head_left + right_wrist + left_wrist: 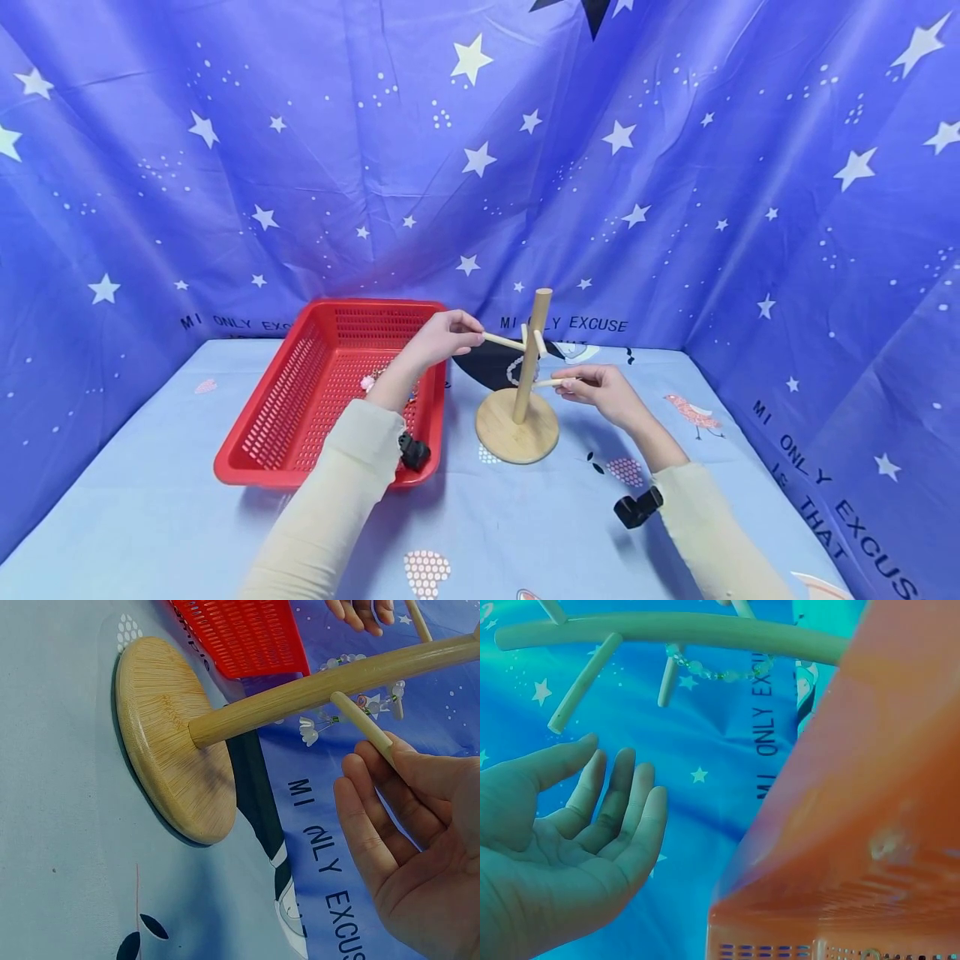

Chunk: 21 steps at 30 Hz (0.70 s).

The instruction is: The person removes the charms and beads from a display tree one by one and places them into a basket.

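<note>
A wooden peg stand (528, 367) with a round base (169, 742) stands upright on the table, short pegs sticking out of its post. My right hand (603, 392) pinches the lower right peg (364, 724) between thumb and fingers, plain in the right wrist view. At the end of the upper left peg (585, 686) is my left hand (444, 335); in the left wrist view its fingers are loosely bent, with nothing between them, and the thumb tip lies close to the peg's end. A beaded bracelet (727, 676) with a pale flower charm (308, 731) hangs from a rear peg.
Left of the stand sits a red plastic basket (258, 477), the left forearm passing over its right side. Small beaded pieces (367, 382) lie inside it. A blue starry curtain (420, 167) rises behind the light blue patterned tablecloth (480, 517).
</note>
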Available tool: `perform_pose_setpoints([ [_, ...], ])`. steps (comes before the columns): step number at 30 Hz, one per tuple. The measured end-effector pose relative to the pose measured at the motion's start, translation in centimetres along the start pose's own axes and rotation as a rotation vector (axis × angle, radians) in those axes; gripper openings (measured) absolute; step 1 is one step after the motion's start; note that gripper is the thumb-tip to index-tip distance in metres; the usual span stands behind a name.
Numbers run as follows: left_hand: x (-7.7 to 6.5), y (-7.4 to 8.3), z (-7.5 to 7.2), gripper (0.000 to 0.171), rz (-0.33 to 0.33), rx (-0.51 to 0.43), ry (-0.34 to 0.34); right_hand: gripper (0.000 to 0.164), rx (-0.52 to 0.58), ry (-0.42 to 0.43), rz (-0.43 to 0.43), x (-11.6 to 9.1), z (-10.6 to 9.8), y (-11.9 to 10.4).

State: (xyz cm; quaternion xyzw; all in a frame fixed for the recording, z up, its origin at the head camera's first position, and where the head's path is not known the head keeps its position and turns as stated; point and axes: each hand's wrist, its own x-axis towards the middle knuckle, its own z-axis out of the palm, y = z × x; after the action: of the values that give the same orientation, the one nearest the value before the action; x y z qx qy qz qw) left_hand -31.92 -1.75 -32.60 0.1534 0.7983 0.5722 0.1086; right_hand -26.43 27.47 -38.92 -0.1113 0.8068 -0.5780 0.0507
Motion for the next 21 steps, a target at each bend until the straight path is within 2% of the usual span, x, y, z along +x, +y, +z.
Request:
perform_pose_setpoints([
  [8, 0.2, 0.3, 0.6, 0.027, -0.041, -0.080, -0.015, 0.030, -0.001, 0.000, -0.006, 0.0, 0.1, 0.1],
  [16, 0.4, 0.3, 1.5, 0.029, -0.141, -0.224, -0.005, 0.031, -0.001, 0.002, -0.007, -0.2, 0.0, 0.1],
  [21, 0.4, 0.1, 2.3, 0.028, -0.183, -0.232, -0.009, 0.032, -0.009, 0.000, -0.018, -0.1, 0.0, 0.2],
])
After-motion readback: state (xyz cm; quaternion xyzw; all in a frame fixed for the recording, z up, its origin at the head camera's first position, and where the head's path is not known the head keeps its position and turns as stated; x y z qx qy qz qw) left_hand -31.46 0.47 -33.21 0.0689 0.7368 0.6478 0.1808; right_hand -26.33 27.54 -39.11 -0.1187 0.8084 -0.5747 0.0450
